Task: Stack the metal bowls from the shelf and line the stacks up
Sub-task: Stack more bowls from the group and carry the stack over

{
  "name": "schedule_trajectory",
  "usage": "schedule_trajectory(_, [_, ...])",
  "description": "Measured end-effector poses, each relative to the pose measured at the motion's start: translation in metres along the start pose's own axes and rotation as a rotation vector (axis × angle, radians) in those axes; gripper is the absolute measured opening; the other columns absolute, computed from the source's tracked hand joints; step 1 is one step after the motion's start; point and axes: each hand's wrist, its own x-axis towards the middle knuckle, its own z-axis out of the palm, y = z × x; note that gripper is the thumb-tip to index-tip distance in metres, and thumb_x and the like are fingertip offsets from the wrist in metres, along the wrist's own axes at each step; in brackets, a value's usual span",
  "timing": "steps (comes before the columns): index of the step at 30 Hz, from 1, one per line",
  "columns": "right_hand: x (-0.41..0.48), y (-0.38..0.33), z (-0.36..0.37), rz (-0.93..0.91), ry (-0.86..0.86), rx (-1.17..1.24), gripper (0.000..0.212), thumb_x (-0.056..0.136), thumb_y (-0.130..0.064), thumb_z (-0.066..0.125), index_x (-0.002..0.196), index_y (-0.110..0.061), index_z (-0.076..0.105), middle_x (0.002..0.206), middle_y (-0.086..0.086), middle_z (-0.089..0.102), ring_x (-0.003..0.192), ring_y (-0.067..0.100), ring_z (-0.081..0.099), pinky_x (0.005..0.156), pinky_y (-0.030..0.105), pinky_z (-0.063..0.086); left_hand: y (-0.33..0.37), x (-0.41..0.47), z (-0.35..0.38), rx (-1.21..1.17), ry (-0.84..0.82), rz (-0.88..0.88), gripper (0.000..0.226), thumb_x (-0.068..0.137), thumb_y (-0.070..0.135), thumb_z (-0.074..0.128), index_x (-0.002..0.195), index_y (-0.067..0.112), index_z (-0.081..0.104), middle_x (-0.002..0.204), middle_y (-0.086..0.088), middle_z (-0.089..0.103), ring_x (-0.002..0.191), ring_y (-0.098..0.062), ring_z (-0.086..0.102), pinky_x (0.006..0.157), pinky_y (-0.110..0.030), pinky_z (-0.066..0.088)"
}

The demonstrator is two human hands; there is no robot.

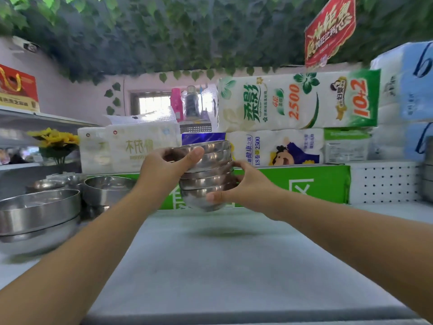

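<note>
Two bare forearms [93,242] reach forward from the bottom edge over a wide, pale grey flat shelf surface [222,277]. At its left sit large, shallow stainless steel basins [39,207] nested together, with a rounder steel bowl [107,186] just behind them. Held above the middle of the shelf, clear of it with a shadow [222,233] beneath, is a tall stack of small shiny metal bowls [206,177]. The left hand [164,170] grips the top of the stack, thumb laid across the upper rim; the right hand [243,186] cups the lowest bowls, thumb in front, fingers curled round the far side. To set it down well, the stack should probably be kept level, lowered straight, and placed in line with the basins before either hand lets go
</note>
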Motion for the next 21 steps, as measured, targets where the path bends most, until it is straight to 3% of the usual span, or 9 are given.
schedule_trajectory(3, [-0.039, -0.004, -0.037, 0.016, 0.056, -0.003, 0.088, 0.058, -0.025, 0.1, 0.127, -0.035, 0.047, 0.103, -0.007, 0.077, 0.093, 0.005, 0.074, 0.073, 0.017, 0.056, 0.023, -0.015, 0.034, -0.024, -0.066, 0.015, 0.071, 0.058, 0.07, 0.08, 0.096, 0.011, 0.072, 0.093, -0.003, 0.076, 0.09, -0.019, 0.072, 0.08, -0.032, 0.057])
schedule_trajectory(7, [-0.085, 0.003, -0.08, 0.034, 0.138, -0.022, 0.109, 0.048, -0.037, 0.103, 0.139, -0.037, 0.043, 0.113, -0.004, 0.076, 0.107, 0.011, 0.071, 0.095, 0.03, 0.055, 0.054, -0.039, 0.08, -0.09, -0.17, 0.02, 0.068, 0.057, 0.069, 0.082, 0.098, 0.016, 0.074, 0.095, -0.001, 0.076, 0.094, -0.02, 0.072, 0.086, -0.035, 0.057])
schedule_trajectory(9, [-0.109, 0.005, -0.104, 0.032, 0.16, -0.035, 0.098, 0.054, -0.031, 0.101, 0.134, -0.039, 0.045, 0.115, -0.003, 0.076, 0.109, 0.01, 0.071, 0.092, 0.025, 0.055, 0.071, -0.053, 0.104, -0.12, -0.206, 0.022, 0.058, 0.062, 0.061, 0.082, 0.099, 0.017, 0.073, 0.093, 0.002, 0.076, 0.093, -0.015, 0.072, 0.083, -0.031, 0.056])
schedule_trajectory(13, [-0.157, 0.013, -0.152, 0.051, 0.203, -0.043, 0.099, 0.06, -0.024, 0.099, 0.141, -0.033, 0.042, 0.114, -0.001, 0.076, 0.106, 0.01, 0.072, 0.091, 0.026, 0.055, 0.1, -0.082, 0.157, -0.128, -0.24, 0.041, 0.044, 0.069, 0.054, 0.082, 0.093, 0.018, 0.073, 0.083, 0.009, 0.076, 0.082, -0.005, 0.071, 0.079, -0.026, 0.054])
schedule_trajectory(18, [-0.21, 0.022, -0.224, 0.056, 0.267, -0.094, 0.092, 0.062, -0.025, 0.098, 0.133, -0.039, 0.041, 0.11, 0.0, 0.076, 0.097, 0.009, 0.075, 0.083, 0.022, 0.056, 0.138, -0.113, 0.23, -0.142, -0.291, 0.073, 0.046, 0.067, 0.059, 0.079, 0.088, 0.018, 0.074, 0.078, 0.012, 0.076, 0.074, 0.003, 0.069, 0.071, -0.019, 0.048])
schedule_trajectory(21, [-0.238, 0.028, -0.275, 0.052, 0.274, -0.106, 0.089, 0.064, -0.023, 0.097, 0.13, -0.04, 0.041, 0.109, -0.001, 0.077, 0.095, 0.007, 0.075, 0.077, 0.017, 0.055, 0.16, -0.128, 0.275, -0.195, -0.339, 0.086, 0.058, 0.06, 0.066, 0.081, 0.092, 0.017, 0.075, 0.083, 0.008, 0.077, 0.082, -0.003, 0.071, 0.076, -0.023, 0.049])
